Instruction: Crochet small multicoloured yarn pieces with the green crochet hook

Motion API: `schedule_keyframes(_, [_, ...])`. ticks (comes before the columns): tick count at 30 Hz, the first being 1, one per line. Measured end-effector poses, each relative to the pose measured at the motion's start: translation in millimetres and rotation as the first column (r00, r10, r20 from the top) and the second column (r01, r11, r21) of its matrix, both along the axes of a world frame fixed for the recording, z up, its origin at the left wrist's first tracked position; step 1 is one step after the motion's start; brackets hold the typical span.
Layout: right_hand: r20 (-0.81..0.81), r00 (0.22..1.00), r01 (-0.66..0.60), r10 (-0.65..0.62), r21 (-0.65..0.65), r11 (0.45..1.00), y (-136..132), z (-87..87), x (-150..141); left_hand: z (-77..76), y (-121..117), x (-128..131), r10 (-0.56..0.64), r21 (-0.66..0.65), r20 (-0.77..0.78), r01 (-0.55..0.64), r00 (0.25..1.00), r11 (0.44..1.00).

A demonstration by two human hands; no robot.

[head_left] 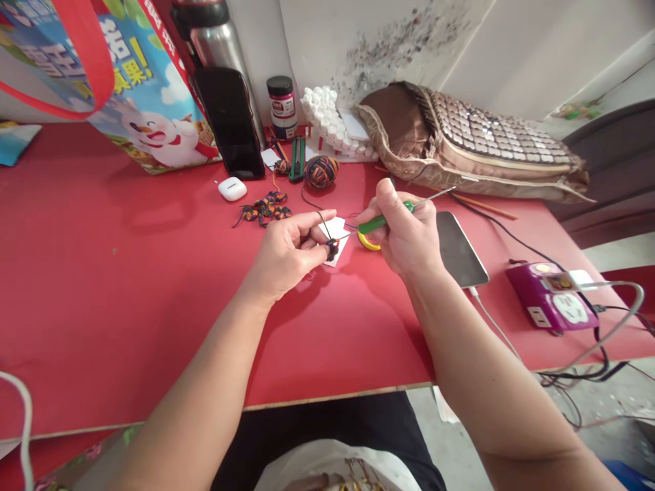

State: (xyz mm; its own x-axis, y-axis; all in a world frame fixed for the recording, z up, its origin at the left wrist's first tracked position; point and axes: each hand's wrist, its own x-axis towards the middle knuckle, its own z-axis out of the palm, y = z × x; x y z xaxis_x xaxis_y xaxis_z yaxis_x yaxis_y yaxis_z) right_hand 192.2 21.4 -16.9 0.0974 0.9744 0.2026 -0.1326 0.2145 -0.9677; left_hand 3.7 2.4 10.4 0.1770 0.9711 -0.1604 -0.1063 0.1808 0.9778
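Observation:
My left hand pinches a small dark multicoloured crochet piece between thumb and fingers, with yarn running over the raised index finger. Wrapped around the green handle of a crochet hook is my right hand. The hook's thin metal shaft reaches to the crochet piece, and another metal end sticks out beyond the hand. Behind the hands lies a multicoloured yarn ball, its strand leading toward the left hand. White paper and a partly hidden yellow ring lie beneath and between the hands.
Finished-looking crochet pieces and a white earbud case lie left of the yarn. A phone leans against a steel bottle. To the right are a tablet, a purple power strip with cables, and a cushion.

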Motion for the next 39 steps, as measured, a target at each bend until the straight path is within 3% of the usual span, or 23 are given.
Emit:
schedule_keyframes(20, [0.219,0.968,0.083,-0.121,0.176,0.981,-8.7,16.2,-6.7,-5.3,2.5,0.9,0.055,-0.02,-0.039,-0.056,0.998,0.998])
schedule_keyframes(26, [0.354,0.922,0.038,-0.156,0.319,0.947,-15.8,12.6,-12.6,-12.4,3.5,-0.9,0.047,0.014,-0.153,-0.045,0.987,0.999])
schedule_keyframes(29, [0.447,0.872,-0.024,-0.2,0.447,0.894,-19.4,6.1,-16.0,-13.5,4.4,-0.5,0.052,0.002,-0.186,-0.052,0.981,0.999])
schedule_keyframes(33, [0.519,0.822,-0.111,-0.235,0.551,0.827,-20.6,-3.7,-16.4,-9.4,7.2,-0.6,0.107,-0.04,-0.046,-0.109,0.993,0.993])
schedule_keyframes(39, [0.534,0.825,-0.219,-0.188,0.607,0.764,-15.4,-13.2,-13.9,-5.5,14.6,-13.0,0.174,-0.151,0.253,-0.138,0.952,0.979])
